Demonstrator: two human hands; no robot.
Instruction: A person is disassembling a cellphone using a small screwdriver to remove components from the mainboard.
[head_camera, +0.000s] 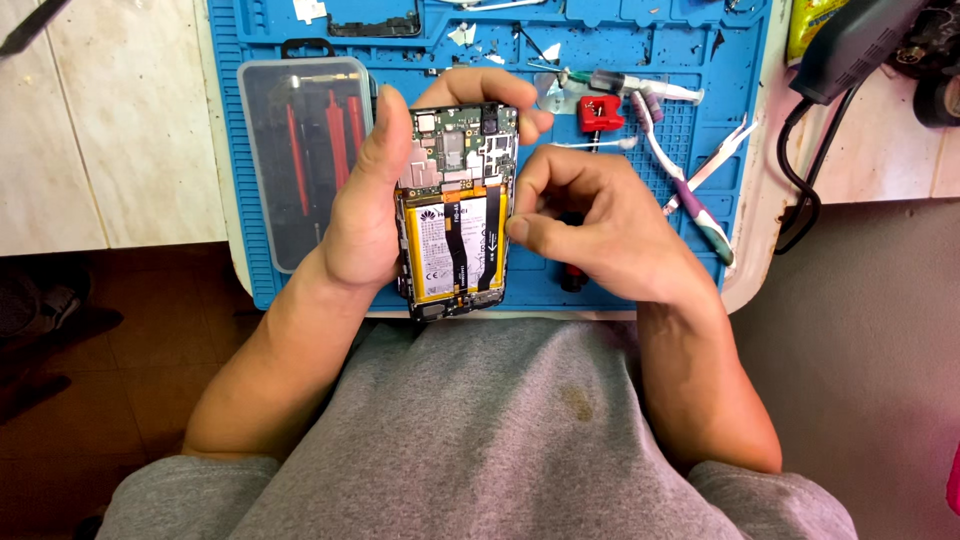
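Left hand (365, 210): fingers wrapped around the opened phone (456, 210)
Right hand (600, 230): fingers curled narrow, fingertip touching the phone's edge
Below: blue mat (620, 60)

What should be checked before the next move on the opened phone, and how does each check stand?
1. Left hand has a firm grip on the opened phone: ok.
2. Right hand fingertips meet the phone's right edge: ok.
3. Battery and flat cables face up, uncovered: ok.
4. Tool in the right hand: cannot tell, fingers curled.
5. Phone held over the blue mat: ok.
6. Screwdriver case lid closed, toothbrush lying beside the right hand: ok.
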